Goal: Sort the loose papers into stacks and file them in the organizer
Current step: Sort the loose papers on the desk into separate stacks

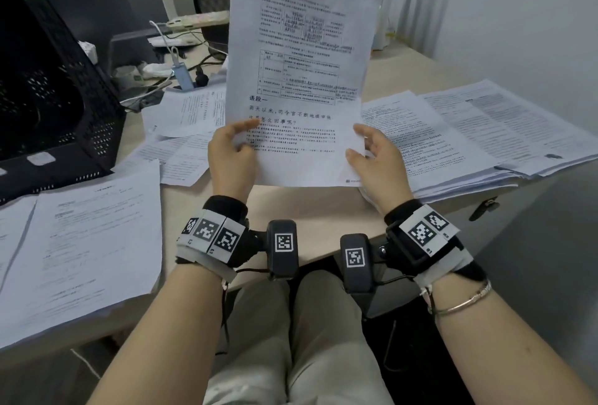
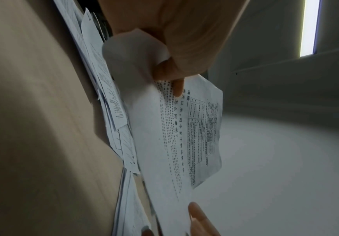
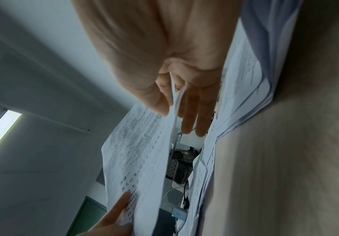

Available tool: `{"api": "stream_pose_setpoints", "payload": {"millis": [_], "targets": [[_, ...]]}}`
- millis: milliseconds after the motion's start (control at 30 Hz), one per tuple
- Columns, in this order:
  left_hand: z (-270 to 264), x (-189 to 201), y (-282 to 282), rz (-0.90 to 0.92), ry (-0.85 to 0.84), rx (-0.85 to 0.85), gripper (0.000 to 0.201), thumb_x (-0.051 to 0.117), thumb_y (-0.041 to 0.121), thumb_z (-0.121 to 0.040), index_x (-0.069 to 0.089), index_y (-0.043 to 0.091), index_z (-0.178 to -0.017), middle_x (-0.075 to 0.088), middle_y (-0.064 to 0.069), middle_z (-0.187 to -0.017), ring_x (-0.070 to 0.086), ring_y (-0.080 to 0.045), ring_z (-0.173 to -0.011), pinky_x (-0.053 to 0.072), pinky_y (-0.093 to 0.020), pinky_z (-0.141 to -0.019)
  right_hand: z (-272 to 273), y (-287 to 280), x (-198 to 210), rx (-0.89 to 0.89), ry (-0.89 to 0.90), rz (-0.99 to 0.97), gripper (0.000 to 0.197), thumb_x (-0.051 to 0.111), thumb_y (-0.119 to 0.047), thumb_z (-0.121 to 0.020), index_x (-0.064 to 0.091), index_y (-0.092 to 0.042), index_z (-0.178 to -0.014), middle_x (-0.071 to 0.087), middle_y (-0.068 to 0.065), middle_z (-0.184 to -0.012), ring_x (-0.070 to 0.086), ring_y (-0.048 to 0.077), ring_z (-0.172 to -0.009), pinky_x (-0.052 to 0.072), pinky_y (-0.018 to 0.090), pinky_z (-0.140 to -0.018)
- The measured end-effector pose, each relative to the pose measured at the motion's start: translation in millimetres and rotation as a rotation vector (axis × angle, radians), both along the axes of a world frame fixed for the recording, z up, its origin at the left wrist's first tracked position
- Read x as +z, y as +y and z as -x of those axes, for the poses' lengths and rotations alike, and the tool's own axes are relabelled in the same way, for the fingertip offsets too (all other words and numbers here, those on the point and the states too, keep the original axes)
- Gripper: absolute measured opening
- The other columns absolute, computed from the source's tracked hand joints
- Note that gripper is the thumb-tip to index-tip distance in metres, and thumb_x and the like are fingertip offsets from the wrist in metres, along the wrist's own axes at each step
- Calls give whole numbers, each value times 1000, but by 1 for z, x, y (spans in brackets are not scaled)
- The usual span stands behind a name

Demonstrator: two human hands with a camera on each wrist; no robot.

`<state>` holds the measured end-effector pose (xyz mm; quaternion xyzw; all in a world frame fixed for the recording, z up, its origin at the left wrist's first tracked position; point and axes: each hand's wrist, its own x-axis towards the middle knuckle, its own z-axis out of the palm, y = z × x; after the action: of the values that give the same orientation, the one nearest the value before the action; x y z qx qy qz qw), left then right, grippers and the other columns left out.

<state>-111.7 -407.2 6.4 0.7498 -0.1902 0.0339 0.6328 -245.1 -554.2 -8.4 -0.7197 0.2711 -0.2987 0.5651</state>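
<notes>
In the middle of the frame, the left hand (image 1: 230,158) and right hand (image 1: 377,158) pinch the bottom corners of one printed sheet (image 1: 301,58), holding it upright above the worktop (image 1: 310,210), thumbs in front, fingers (image 3: 192,115) behind.

**Three views, one shared sheet**

The head camera looks steeply down over the desk (image 1: 323,210). Each wrist camera looks close along its palm, seemingly tipped sideways toward the ceiling. All share the raised sheet (image 1: 301,81).
</notes>
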Motion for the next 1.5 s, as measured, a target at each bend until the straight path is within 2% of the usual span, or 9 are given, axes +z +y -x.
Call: {"api": "stream_pose_setpoints", "payload": {"millis": [300,433,600,767,933,1067,1200,1367,1500], "targets": [[2,9,27,95,29,2,51,36,-13,-77,63,19,-107,60,10,-108,58,2,-93,50,-25,-86,-7,26,10,23,81,-49,54,48,0,-88,34,-17,-138,60,-1,-113,60,13,-100,50,29,-88],[-1,9,44,39,43,-3,52,36,-12,-80,62,16,-115,59,-2,-123,55,-17,-115,46,-34,-100,-14,37,7,46,149,10,53,44,4,-88,35,-14,-136,60,2,-114,59,16,-101,51,29,-85],[8,12,67,-122,-77,-8,52,35,-16,-82,58,4,-124,53,-7,-130,47,-17,-122,38,-24,-104,-27,51,0,68,200,28,59,43,10,-83,36,-12,-137,55,6,-126,56,20,-108,49,45,-93],[8,12,95,-267,-124,-66,54,35,-19,-80,62,5,-120,55,-6,-129,48,-14,-121,31,-6,-94,-40,70,0,95,209,21,63,38,16,-84,33,-13,-139,53,-1,-107,56,14,-91,51,18,-62],[0,15,126,-249,-119,-22,53,36,-15,-81,61,8,-122,55,-6,-129,51,-17,-119,42,-25,-102,-56,88,6,91,193,32,60,42,9,-86,32,-13,-141,56,2,-106,56,18,-95,47,26,-74],[-7,18,153,-171,-68,29,58,37,-15,-81,52,12,-130,50,-2,-133,55,-1,-92,47,-13,-80,-74,105,12,123,189,62,57,42,7,-87,32,-13,-140,56,7,-111,56,19,-98,49,22,-73],[-22,22,182,-162,-72,112,59,40,-16,-81,46,13,-132,43,-2,-138,39,-4,-119,31,0,-88,-92,129,22,177,143,89,55,39,7,-89,33,-15,-138,58,7,-106,57,19,-94,46,18,-65],[-43,30,225,-147,-28,224,61,39,-16,-80,45,13,-133,41,-4,-141,35,-13,-133,30,-22,-109,-119,169,34,274,83,101,61,43,7,-88,28,-20,-141,57,2,-102,59,19,-97,52,37,-86],[-56,34,253,-147,-31,304,60,40,-17,-79,48,13,-130,42,-5,-139,36,-15,-133,32,-24,-108,-138,199,41,339,47,101,69,43,8,-87,23,-26,-143,53,-6,-91,58,10,-81,55,27,-71]]}}
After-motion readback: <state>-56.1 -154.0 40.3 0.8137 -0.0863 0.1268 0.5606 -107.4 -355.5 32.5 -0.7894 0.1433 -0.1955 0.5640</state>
